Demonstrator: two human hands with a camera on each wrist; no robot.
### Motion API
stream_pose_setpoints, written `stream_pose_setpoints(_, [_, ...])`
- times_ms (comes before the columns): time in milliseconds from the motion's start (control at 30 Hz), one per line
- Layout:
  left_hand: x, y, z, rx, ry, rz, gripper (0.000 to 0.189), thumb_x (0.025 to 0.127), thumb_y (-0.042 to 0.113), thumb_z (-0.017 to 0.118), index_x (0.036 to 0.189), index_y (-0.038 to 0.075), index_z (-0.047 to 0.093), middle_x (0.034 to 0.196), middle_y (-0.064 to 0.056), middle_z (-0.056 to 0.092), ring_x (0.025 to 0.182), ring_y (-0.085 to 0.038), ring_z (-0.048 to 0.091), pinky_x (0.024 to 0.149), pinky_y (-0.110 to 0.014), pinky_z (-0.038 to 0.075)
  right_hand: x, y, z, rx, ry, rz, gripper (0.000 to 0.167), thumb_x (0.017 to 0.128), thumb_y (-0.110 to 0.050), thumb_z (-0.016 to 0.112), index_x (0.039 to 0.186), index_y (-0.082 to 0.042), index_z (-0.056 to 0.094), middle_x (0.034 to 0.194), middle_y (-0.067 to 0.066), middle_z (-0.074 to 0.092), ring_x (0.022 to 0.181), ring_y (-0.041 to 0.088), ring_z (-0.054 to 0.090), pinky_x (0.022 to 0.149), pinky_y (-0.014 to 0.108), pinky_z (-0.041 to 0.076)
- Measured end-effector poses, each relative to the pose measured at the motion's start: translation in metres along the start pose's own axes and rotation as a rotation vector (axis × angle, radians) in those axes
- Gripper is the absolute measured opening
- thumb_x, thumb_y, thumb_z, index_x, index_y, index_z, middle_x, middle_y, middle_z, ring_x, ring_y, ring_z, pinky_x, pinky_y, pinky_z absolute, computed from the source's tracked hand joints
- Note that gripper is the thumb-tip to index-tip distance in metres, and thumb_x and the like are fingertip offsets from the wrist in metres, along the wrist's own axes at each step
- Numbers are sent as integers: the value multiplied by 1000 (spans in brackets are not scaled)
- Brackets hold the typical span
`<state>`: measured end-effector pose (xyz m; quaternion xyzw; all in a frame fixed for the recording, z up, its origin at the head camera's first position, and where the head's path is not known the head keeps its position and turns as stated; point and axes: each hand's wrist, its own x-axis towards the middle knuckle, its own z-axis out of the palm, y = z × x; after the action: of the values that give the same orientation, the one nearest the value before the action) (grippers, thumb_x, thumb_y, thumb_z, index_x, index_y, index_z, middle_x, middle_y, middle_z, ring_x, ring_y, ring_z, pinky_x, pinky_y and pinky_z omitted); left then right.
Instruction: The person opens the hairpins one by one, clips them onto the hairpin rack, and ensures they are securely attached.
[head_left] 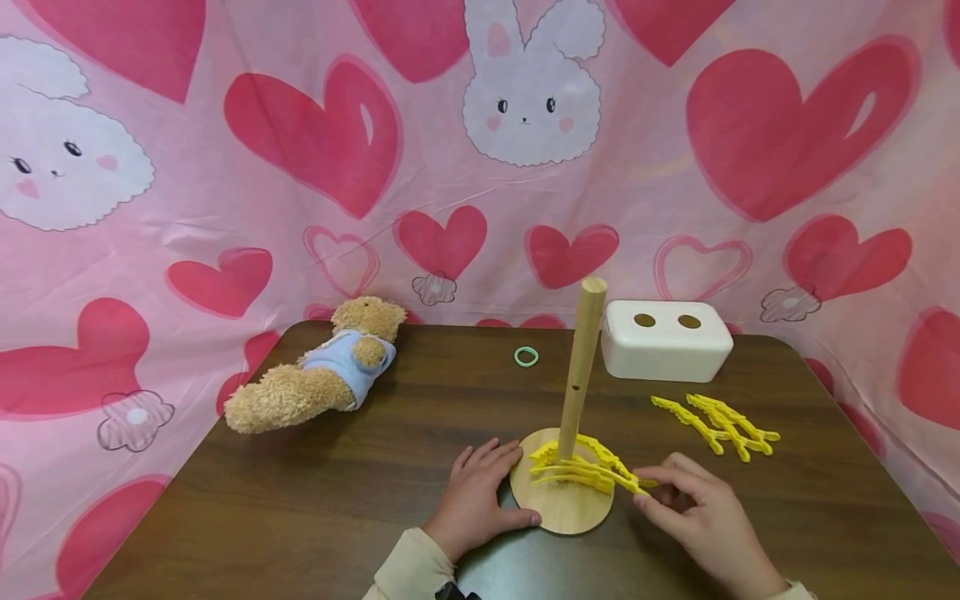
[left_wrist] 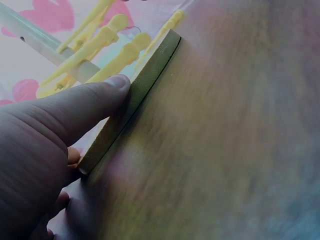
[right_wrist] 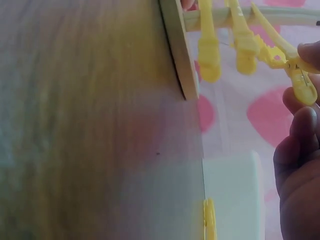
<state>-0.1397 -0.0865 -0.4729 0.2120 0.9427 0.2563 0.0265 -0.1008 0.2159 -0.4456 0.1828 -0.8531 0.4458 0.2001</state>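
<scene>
A wooden post (head_left: 580,367) stands upright on a round wooden base (head_left: 566,510). My left hand (head_left: 476,500) rests against the left side of this base, fingers extended and the straight thumb touching the rim, as the left wrist view also shows. Between thumb and fingers my right hand (head_left: 701,517) pinches the handle end of a yellow alligator hair clip (right_wrist: 303,90). That clip's prongs are spread, reaching to both sides of the post. Lower on the post sit other yellow hair clips (right_wrist: 208,55), partly overlapped by the held one in the head view.
Loose yellow hair clips (head_left: 708,425) lie on the dark wooden table (head_left: 360,508) at right. Behind them stands a white box (head_left: 667,354) with two round holes. A small green ring (head_left: 517,361) lies behind the base; a teddy bear (head_left: 348,362) lies at the left back.
</scene>
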Motion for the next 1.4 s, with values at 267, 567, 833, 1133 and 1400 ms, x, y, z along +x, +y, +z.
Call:
stream_pose_setpoints(267, [0, 1, 0, -13, -3, 0, 92, 77, 64, 77, 150, 15, 49, 153, 3, 47, 145, -26, 36, 116, -59, 21, 6, -1, 9, 30, -2, -50, 36, 71, 5, 86, 97, -19, 77, 80, -11, 56, 69, 5, 52, 55, 18, 42])
stream_pose_setpoints(567, [0, 1, -1, -10, -13, -4, 92, 77, 64, 77, 150, 16, 49, 153, 3, 47, 145, -26, 35, 116, -59, 21, 16, -8, 18, 41, -54, -41, 32, 76, 0, 85, 100, -18, 77, 82, -10, 58, 70, 6, 54, 55, 21, 47])
stream_pose_setpoints(833, [0, 1, 0, -1, -11, 1, 91, 77, 66, 76, 150, 16, 50, 154, 3, 47, 145, -27, 36, 116, -61, 21, 23, -12, 22, 58, -101, -18, 28, 79, -1, 83, 100, -19, 77, 84, -9, 59, 71, 6, 55, 56, 23, 50])
stream_pose_setpoints(1133, [1, 1, 0, 0, -3, 10, 92, 77, 64, 77, 150, 15, 50, 154, 3, 47, 145, -27, 35, 116, -60, 21, 27, -10, 22, 66, -115, -19, 27, 78, -1, 84, 103, -12, 77, 86, -3, 63, 72, 6, 57, 57, 23, 50])
stream_pose_setpoints(1400, [1, 0, 1, -4, -6, 15, 92, 77, 64, 76, 150, 15, 49, 154, 3, 46, 146, -27, 34, 116, -60, 20, 29, -7, 20, 55, -112, 8, 29, 79, -4, 85, 106, -9, 77, 91, -8, 65, 74, 9, 59, 60, 25, 52])
